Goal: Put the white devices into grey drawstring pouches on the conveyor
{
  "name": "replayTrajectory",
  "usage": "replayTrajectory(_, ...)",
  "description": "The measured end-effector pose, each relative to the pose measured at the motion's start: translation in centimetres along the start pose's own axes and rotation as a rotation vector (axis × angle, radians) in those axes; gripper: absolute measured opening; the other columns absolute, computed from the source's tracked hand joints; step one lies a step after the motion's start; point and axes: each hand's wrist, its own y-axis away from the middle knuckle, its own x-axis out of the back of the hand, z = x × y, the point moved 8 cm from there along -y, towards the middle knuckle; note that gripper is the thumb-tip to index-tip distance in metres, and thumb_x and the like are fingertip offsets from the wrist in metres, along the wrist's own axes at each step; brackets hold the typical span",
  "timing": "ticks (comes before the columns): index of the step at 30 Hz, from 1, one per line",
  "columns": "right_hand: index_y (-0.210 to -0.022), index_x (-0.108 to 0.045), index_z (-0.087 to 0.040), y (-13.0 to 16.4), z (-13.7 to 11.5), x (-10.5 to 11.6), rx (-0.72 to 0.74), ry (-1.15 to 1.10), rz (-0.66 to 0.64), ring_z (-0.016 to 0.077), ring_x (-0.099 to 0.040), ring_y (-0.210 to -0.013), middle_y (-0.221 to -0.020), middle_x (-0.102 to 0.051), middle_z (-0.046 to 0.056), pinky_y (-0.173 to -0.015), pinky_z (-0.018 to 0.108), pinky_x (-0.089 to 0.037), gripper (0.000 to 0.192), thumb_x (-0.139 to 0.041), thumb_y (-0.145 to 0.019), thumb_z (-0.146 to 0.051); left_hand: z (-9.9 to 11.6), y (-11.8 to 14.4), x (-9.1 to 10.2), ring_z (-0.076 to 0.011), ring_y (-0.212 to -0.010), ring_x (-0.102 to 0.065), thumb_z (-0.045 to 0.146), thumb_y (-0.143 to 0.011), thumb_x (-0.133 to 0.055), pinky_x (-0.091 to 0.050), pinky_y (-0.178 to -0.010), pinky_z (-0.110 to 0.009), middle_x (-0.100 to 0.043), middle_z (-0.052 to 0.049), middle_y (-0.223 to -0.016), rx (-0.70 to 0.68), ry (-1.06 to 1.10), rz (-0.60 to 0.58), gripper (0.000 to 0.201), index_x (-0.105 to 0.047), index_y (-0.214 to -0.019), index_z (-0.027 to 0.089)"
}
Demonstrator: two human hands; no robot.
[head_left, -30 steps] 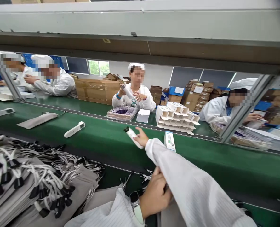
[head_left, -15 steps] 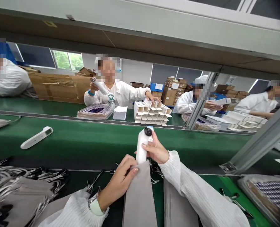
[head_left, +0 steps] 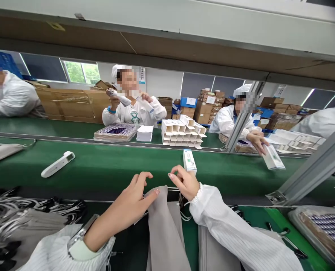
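My left hand [head_left: 133, 201] has its thumb and fingers spread at the mouth of a long grey drawstring pouch [head_left: 167, 233]; the thumb lies by the pouch's top edge. Just right of the pouch top, my right hand [head_left: 185, 182] hangs with loosely bent fingers and nothing visible in them. White cord shows below it. Whatever is inside the pouch is hidden. Behind my right hand, a small white printed box [head_left: 189, 161] is on the green belt [head_left: 122, 162]. More grey pouches [head_left: 216, 248] lie under my right forearm.
A white handheld thermometer [head_left: 57, 164] and a grey pouch [head_left: 3, 153] are on the belt at left. Corded pouches [head_left: 37, 226] heap up at lower left. A metal post [head_left: 311, 173] rises at right. Across the belt, co-workers handle boxes beside stacked open cartons [head_left: 181, 131].
The white device held over the pouch is no longer visible. Both hands have loosened and moved apart. The thermometer and printed boxes show farther right; a co-worker lowers a box to the belt.
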Motion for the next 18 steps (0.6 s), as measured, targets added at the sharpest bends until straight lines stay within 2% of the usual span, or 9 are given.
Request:
replayTrajectory(2, -0.071, -0.053, -0.019, 0.0, 0.7, 0.7, 0.076, 0.163, 0.073, 0.0093, -0.037, -0.04, -0.043, -0.041, -0.003, -0.044, 0.022, -0.026, 0.031, -0.041, -0.08, -0.046, 0.1, 0.4, 1.0, -0.0112, -0.054, -0.046, 0.05, -0.078, -0.036, -0.038, -0.049, -0.021, -0.046, -0.003, -0.087, 0.004, -0.033, 0.024, 0.039, -0.039, -0.107, 0.024)
replayTrajectory(5, -0.058, -0.051, -0.02, -0.3, 2.9, 3.1, 0.087, 0.355, 0.236, 0.0109, -0.041, -0.044, -0.048, -0.049, 0.003, -0.047, 0.024, -0.027, 0.033, -0.042, -0.079, -0.044, 0.4, 1.6, 1.7, -0.0111, -0.049, -0.038, 0.05, -0.078, -0.036, -0.028, -0.043, -0.019, -0.039, 0.002, -0.061, 0.04, -0.067, -0.034, 0.033, -0.047, -0.073, 0.019)
replayTrajectory(7, -0.056, -0.05, -0.021, -0.5, 4.7, 5.0, 0.036, 0.419, 0.34, 0.0114, -0.04, -0.043, -0.046, -0.048, 0.003, -0.047, 0.024, -0.027, 0.035, -0.039, -0.08, -0.044, 1.4, 2.8, 1.6, -0.0099, -0.047, -0.029, 0.049, -0.078, -0.037, -0.021, -0.041, -0.019, -0.028, 0.003, -0.054, 0.041, -0.019, -0.116, 0.039, -0.036, -0.055, 0.018)
replayTrajectory(9, -0.057, -0.051, -0.021, -0.6, 5.8, 6.3, -0.012, 0.421, 0.411, 0.0115, -0.04, -0.043, -0.045, -0.047, 0.002, -0.047, 0.024, -0.028, 0.036, -0.037, -0.08, -0.044, 2.8, 3.9, 1.5, -0.0093, -0.047, -0.023, 0.047, -0.077, -0.04, -0.018, -0.041, -0.02, -0.024, 0.003, -0.054, 0.002, 0.1, -0.16, 0.041, -0.029, -0.052, 0.017)
replayTrajectory(11, -0.06, -0.051, -0.02, -0.8, 5.9, 6.8, -0.058, 0.347, 0.431, 0.011, -0.04, -0.043, -0.045, -0.045, 0.001, -0.048, 0.023, -0.028, 0.035, -0.037, -0.08, -0.046, 3.9, 4.5, 1.6, -0.0088, -0.046, -0.021, 0.047, -0.077, -0.04, -0.019, -0.04, -0.019, -0.022, 0.003, -0.054, -0.035, 0.252, -0.151, 0.041, -0.028, -0.052, 0.017)
replayTrajectory(13, -0.062, -0.052, -0.019, -1.1, 5.3, 5.6, -0.114, 0.159, 0.327, 0.0098, -0.039, -0.042, -0.044, -0.042, -0.001, -0.047, 0.022, -0.03, 0.038, -0.034, -0.08, -0.047, 4.1, 4.3, 2.3, -0.0083, -0.045, -0.022, 0.046, -0.078, -0.04, -0.021, -0.039, -0.018, -0.024, 0.003, -0.052, -0.061, 0.379, -0.052, 0.039, -0.031, -0.052, 0.017)
replayTrajectory(14, -0.064, -0.053, -0.018, -1.1, 4.6, 4.2, -0.136, 0.011, 0.21, 0.0092, -0.039, -0.041, -0.043, -0.042, -0.002, -0.047, 0.021, -0.031, 0.041, -0.031, -0.081, -0.049, 3.8, 4.0, 2.8, -0.0082, -0.045, -0.023, 0.045, -0.079, -0.04, -0.022, -0.039, -0.018, -0.026, 0.003, -0.052, -0.071, 0.424, 0.031, 0.038, -0.035, -0.053, 0.018)
replayTrajectory(16, -0.072, -0.057, -0.016, -0.5, 1.9, 0.2, -0.141, -0.334, -0.126, 0.0086, -0.041, -0.043, -0.047, -0.047, -0.002, -0.045, 0.02, -0.033, 0.046, -0.029, -0.08, -0.053, 3.2, 3.4, 3.9, -0.0085, -0.046, -0.029, 0.043, -0.08, -0.04, -0.026, -0.042, -0.018, -0.032, 0.003, -0.053, -0.105, 0.484, 0.203, 0.034, -0.041, -0.057, 0.018)
replayTrajectory(18, -0.083, -0.058, -0.015, 1.5, -2.1, -3.6, -0.095, -0.599, -0.446, 0.0092, -0.046, -0.049, -0.058, -0.054, -0.001, -0.046, 0.02, -0.036, 0.045, -0.04, -0.074, -0.055, 2.9, 2.9, 4.1, -0.0096, -0.052, -0.037, 0.039, -0.082, -0.04, -0.032, -0.047, -0.019, -0.039, 0.002, -0.056, -0.158, 0.537, 0.292, 0.031, -0.045, -0.06, 0.018)
